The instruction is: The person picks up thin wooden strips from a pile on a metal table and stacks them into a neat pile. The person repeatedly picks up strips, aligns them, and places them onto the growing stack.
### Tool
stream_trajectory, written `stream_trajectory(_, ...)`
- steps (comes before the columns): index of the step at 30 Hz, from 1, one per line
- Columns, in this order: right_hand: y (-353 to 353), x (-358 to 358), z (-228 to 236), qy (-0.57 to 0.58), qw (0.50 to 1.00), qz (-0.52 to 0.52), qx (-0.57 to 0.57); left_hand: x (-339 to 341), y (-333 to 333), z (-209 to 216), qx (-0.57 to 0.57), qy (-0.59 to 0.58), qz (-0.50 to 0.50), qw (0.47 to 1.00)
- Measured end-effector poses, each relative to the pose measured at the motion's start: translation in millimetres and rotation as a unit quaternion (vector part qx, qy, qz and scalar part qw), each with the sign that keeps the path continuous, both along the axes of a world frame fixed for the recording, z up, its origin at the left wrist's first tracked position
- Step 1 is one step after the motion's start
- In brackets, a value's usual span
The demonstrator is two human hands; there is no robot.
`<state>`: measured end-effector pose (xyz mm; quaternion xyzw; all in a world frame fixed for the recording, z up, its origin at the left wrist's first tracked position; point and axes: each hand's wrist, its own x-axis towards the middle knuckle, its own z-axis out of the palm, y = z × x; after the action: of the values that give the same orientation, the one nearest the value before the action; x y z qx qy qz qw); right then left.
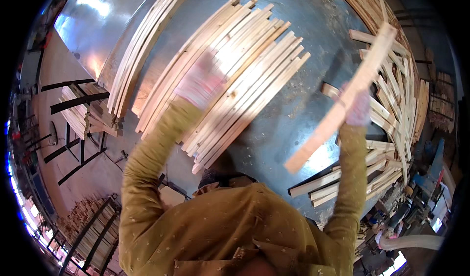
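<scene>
My right hand (360, 107), in a pinkish-white work glove, grips a wooden slat (350, 97) near its middle. The slat is raised at a slant over the right side of the metal table (293, 87). My left hand (199, 84), gloved alike, is over a broad row of pale wooden strips (264, 68) laid side by side. Motion smears its fingers, so their grip is unclear, as is whether they touch the strips. The row runs slanting from lower left to upper right, its ends uneven.
A narrower bundle of strips (147, 41) lies left of the row. Loose slats (391, 80) are heaped crosswise along the table's right edge. Stacked wood (90, 227) stands in a black rack at lower left. A pale hose (411, 241) runs among machinery at lower right.
</scene>
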<state>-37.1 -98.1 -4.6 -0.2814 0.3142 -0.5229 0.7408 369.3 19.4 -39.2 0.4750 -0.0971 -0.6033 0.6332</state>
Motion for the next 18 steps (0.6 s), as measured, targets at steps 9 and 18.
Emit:
stream_trajectory(9, -28.0, -83.3, -71.3, 0.877, 0.312, 0.155, -0.332, -191.7, 40.1, -41.6, 0.092, 0.130, -0.332, 0.930)
stream_trajectory(18, -38.6, -200.0, -52.9, 0.872, 0.420, 0.251, -0.018, -184.1, 65.6, -20.6, 0.109, -0.020, -0.311, 0.944)
